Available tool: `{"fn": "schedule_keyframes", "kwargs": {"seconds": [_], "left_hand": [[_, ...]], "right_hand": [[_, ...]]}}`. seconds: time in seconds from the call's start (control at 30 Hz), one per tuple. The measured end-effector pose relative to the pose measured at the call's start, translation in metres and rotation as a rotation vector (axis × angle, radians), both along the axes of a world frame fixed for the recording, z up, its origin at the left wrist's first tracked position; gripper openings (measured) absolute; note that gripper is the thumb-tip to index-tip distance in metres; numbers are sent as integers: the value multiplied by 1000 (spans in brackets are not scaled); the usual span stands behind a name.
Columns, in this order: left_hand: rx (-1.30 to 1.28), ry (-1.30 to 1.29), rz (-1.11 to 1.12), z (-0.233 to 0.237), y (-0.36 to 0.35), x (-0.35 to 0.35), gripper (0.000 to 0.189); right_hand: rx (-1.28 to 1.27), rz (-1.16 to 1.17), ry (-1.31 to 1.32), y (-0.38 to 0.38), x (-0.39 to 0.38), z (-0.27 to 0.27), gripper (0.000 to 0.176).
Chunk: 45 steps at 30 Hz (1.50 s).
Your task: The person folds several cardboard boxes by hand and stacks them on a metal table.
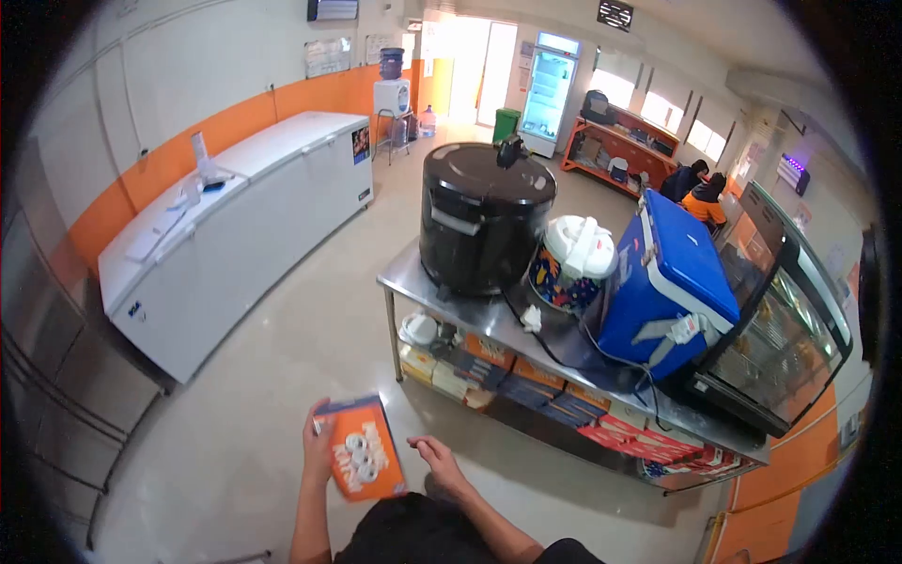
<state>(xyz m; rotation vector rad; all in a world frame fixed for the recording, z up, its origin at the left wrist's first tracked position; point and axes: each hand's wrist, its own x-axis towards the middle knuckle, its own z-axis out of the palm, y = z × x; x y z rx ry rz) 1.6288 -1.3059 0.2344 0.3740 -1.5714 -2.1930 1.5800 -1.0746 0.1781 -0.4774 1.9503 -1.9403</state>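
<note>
- The orange box (361,465) could tip or slip, I'd judge, since only its left side is gripped.
- It lies just right of my left hand (318,440), which is clamped on that edge.
- My right hand (440,461) is near the box's other side, not touching it, fingers loosely apart.
- Beyond stands the metal table (406,271), bearing a black cooker (481,235).
</note>
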Motion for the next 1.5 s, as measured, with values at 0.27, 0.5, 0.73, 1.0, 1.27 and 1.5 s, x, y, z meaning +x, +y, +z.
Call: {"fn": "schedule_keyframes", "kwargs": {"seconds": [0.27,0.5,0.73,1.0,1.27,1.5], "left_hand": [[-15,3,217,-4,-70,-113,48],[164,148,279,-32,-259,-214,54],[207,283,311,4,-432,-333,49],[-229,185,-88,34,-398,-568,65],[291,220,-140,31,-450,-762,62],[393,86,-335,37,-356,-945,55]], "right_hand": [[-55,172,286,-133,-183,28,69],[-426,134,-18,-293,-306,34,69],[-396,-322,199,-365,-443,110,69],[-169,-110,163,-461,-570,87,76],[-314,-530,68,-458,-816,82,68],[-271,-175,19,-416,-956,98,74]]}}
